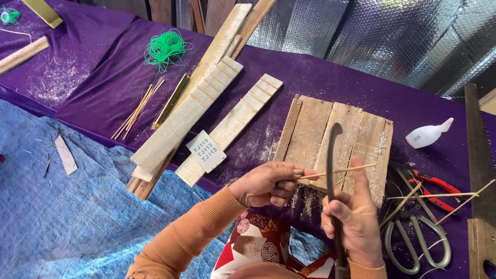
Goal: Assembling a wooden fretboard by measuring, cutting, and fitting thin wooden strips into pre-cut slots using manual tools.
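Your left hand (271,183) pinches thin bamboo stick (338,171), held above wooden board (338,142) near centre. Right hand (354,222) closed round curved knife (333,170), blade against stick. Shaving step, likely; next stroke needs steady grip, shallow angle.

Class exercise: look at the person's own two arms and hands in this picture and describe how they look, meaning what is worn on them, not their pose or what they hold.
Both hands are bare: no gloves, and no rings or watch visible. The left hand comes out of a long orange knitted sleeve with a ribbed cuff that covers the forearm to the wrist. The right hand shows only a narrow edge of the same orange cuff at the bottom of the frame.
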